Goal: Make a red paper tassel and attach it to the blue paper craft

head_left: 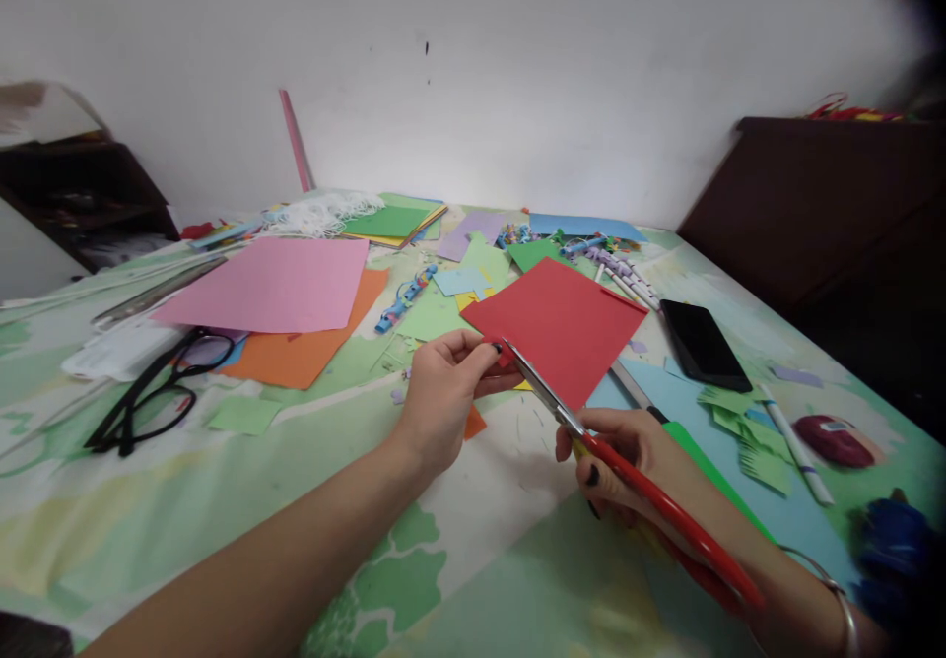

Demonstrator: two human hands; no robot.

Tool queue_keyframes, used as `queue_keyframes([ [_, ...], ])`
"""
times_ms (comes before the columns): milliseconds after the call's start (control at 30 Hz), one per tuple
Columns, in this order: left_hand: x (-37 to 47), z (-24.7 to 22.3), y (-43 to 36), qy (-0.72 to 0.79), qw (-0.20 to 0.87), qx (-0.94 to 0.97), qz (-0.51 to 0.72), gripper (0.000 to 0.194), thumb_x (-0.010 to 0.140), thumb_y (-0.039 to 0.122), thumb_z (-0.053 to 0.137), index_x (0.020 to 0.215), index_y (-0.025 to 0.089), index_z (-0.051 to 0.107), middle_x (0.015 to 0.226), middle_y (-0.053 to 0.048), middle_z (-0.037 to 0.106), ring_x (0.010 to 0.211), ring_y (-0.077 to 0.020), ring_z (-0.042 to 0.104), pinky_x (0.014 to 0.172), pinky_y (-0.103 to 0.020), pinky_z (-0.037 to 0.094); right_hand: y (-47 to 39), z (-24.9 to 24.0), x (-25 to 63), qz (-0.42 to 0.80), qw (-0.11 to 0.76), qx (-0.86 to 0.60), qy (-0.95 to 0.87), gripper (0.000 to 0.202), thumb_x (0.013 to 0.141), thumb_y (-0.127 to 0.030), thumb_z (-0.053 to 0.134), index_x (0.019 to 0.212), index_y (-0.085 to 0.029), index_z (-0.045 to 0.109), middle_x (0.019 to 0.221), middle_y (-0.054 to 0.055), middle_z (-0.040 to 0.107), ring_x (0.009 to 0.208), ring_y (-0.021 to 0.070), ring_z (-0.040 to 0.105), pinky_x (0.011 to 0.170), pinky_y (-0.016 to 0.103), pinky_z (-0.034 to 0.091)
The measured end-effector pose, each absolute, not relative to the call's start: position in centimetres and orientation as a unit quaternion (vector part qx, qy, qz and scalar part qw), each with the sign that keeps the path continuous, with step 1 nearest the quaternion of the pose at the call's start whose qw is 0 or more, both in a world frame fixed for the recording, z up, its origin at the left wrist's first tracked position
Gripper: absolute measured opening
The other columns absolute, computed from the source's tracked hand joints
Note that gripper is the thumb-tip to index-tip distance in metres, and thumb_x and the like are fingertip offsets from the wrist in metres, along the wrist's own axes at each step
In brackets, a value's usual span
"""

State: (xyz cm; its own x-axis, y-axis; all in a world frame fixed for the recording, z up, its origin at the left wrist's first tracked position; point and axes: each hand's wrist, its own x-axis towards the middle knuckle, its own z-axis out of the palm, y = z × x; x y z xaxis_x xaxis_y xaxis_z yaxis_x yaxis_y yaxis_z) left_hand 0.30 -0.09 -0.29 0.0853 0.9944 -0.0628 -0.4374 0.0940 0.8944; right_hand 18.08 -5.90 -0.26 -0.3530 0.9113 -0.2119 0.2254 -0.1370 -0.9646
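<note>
Near the middle, my left hand (441,397) pinches a small piece of red paper (506,354) between thumb and fingers. My right hand (621,451) grips a pair of scissors (684,510) with long red handles. The metal blades point up and left, their tips at the red piece beside my left thumb; whether they touch it I cannot tell. Just behind both hands lies a larger red paper sheet (562,323), one corner toward me. My fingers hide part of the small piece.
Pink paper (277,284) and orange paper (310,348) lie left, near black eyeglasses (159,392). To the right are a black phone (702,343), fringed green paper strips (754,441), a white pen (798,446) and a green-handled cutter (713,476). White string (325,213) lies at the back.
</note>
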Motion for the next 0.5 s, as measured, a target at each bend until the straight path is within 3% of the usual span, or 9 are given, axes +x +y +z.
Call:
queue_keyframes([
  [500,0.26,-0.35,-0.14,0.375,0.642,0.368,0.559,0.007,0.071,0.015,0.066,0.067,0.012,0.061,0.070,-0.005,0.071,0.072,-0.0164,0.070,0.076,-0.032,0.058,-5.93,-0.28,18.01,0.575,0.297,-0.498,-0.577,0.051,0.066,-0.061,0.073,0.079,-0.015,0.056,0.052,-0.005,0.042,0.043,0.0061,0.034,0.038,0.018,0.029],
])
